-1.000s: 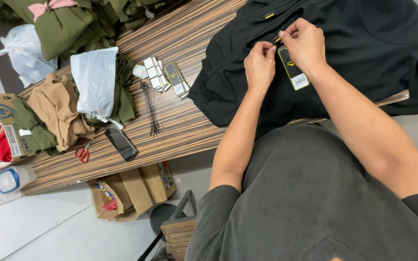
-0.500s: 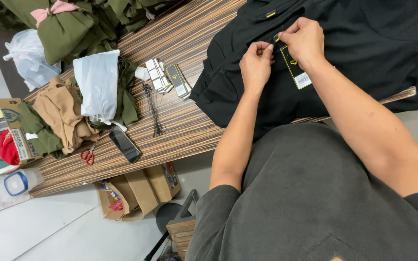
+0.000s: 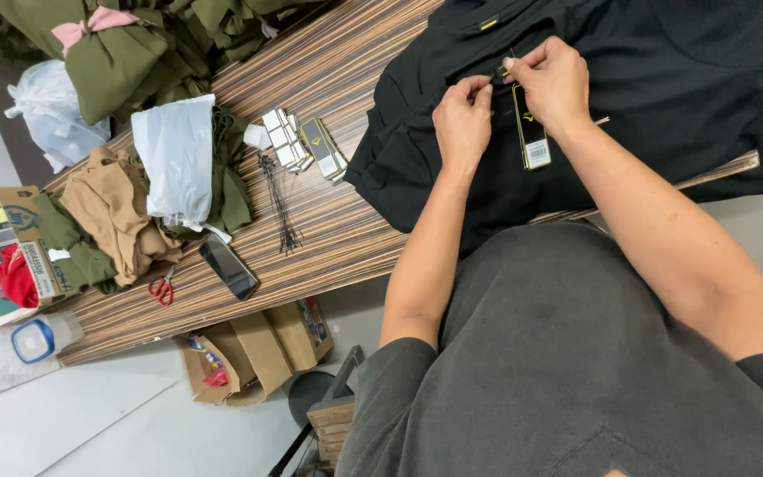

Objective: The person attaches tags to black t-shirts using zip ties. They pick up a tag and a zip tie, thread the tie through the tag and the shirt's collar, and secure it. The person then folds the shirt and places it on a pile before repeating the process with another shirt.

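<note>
A black garment [image 3: 664, 97] lies spread on the striped wooden table [image 3: 328, 212]. My left hand [image 3: 461, 119] pinches the fabric near the collar. My right hand [image 3: 554, 84] pinches a thin string right beside it, fingertips almost touching the left hand's. A narrow black hang tag [image 3: 532, 132] with a white end dangles on the garment below my right hand. A small yellow label [image 3: 487, 24] shows at the neckline above both hands.
Stacks of tags [image 3: 298, 141] and a bundle of black strings [image 3: 280, 203] lie left of the garment. A phone [image 3: 228, 267], red scissors [image 3: 162, 289], olive and tan clothes [image 3: 117, 216], plastic bags [image 3: 174, 155] and boxes [image 3: 2, 247] crowd the left. Cardboard boxes [image 3: 258, 349] sit on the floor.
The view has shifted slightly. Both hands stay pinched together at the collar, with the tag still hanging below my right hand.
</note>
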